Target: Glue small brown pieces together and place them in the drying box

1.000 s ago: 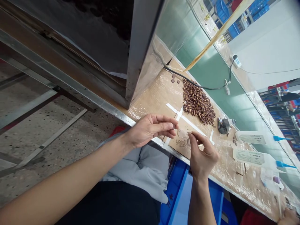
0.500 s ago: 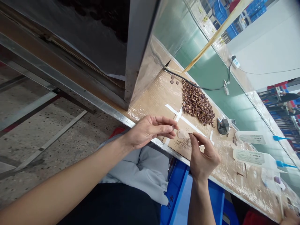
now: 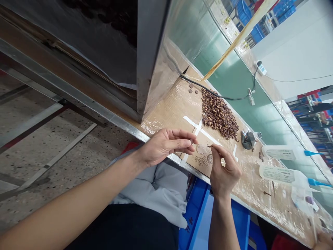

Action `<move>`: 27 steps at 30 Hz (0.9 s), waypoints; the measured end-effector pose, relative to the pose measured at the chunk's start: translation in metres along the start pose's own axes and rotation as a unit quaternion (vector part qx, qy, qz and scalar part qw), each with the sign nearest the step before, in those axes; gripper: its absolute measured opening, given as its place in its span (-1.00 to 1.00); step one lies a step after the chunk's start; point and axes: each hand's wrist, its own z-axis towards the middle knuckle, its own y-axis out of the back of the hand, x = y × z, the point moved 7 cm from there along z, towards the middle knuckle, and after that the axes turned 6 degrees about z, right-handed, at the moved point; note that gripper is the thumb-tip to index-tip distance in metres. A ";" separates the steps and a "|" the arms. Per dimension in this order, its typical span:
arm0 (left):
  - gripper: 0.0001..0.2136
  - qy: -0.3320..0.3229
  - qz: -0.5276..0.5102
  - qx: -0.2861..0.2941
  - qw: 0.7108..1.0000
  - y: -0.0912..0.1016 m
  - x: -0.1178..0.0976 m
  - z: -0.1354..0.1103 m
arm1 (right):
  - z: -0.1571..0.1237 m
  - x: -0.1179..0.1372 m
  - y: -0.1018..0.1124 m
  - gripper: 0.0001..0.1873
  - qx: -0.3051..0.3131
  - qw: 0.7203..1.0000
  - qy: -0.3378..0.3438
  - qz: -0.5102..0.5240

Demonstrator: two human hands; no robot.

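Between the thumb and fingers of my left hand (image 3: 169, 146) is a small dark disc (image 3: 191, 141), mostly covered by the fingertips. My right hand (image 3: 224, 170) pinches a tiny brown stem-like piece (image 3: 209, 146) that sticks out toward the left hand; the two hands are a short gap apart. Beneath that gap, a shallow clear round dish (image 3: 201, 149) lies on the brown table covering. A second small round dish (image 3: 209, 159) is beside the right fingers, partly hidden by them. Dark crumbs (image 3: 200, 160) are scattered close to both dishes.
Behind my hands lies a heap of small brown-and-yellow pieces (image 3: 218, 114), with several dark discs (image 3: 190, 91) to its left. A black holder (image 3: 248, 140) and plastic bottles (image 3: 279, 152) stand right. A metal cabinet (image 3: 153, 69) rises at left; a blue bin (image 3: 195, 222) sits below the edge.
My right hand has shifted slightly up and left with the small brown piece, nearer the left hand. My left hand stays in place, holding the disc.
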 end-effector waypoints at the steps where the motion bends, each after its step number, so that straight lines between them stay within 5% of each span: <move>1: -0.77 0.001 0.001 0.000 1.000 0.000 0.000 0.000 | 0.000 0.000 0.000 -0.88 -0.003 1.000 0.004 -0.001; 10: -0.76 -0.009 -0.004 0.003 1.000 0.001 0.000 0.000 | 0.001 0.004 0.000 -0.86 -0.006 0.999 0.036 -0.009; 14: -0.76 -0.020 -0.013 0.014 1.000 0.004 0.000 0.000 | 0.000 0.007 0.012 -0.89 -0.059 0.998 0.017 0.018; 22: -0.75 -0.001 0.011 -0.009 1.000 0.005 -0.001 0.000 | -0.021 -0.010 0.034 -0.82 -0.153 0.976 -0.123 0.098; 27: -0.73 0.004 -0.004 -0.012 1.000 -0.007 0.004 0.004 | -0.025 -0.007 0.032 -0.76 -0.157 0.960 -0.179 0.151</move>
